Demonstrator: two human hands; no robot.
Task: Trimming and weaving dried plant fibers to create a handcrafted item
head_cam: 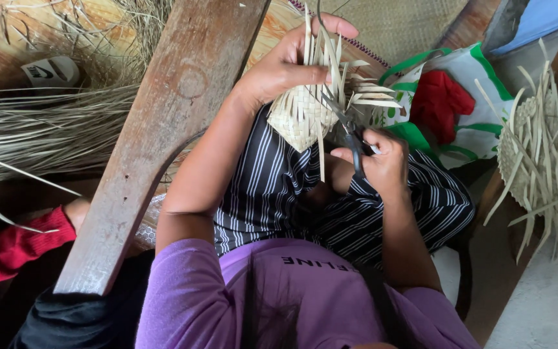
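My left hand [285, 61] grips a small woven basket [301, 116] of pale palm strips, with loose strip ends sticking up past the fingers. My right hand [382, 158] holds dark scissors [350, 132], their blades reaching up against the loose strips at the basket's right side. Both hands hover over my lap, which is covered in black-and-white striped cloth [279, 194]. My purple shirt [292, 297] fills the bottom of the view.
A worn wooden plank [156, 136] slants across the left. Bundled dry strips [40, 132] lie at the left, another woven piece [544, 148] at the right. A green-and-white bag [479, 123] with red cloth sits behind. Another person's red sleeve [8, 249] shows at lower left.
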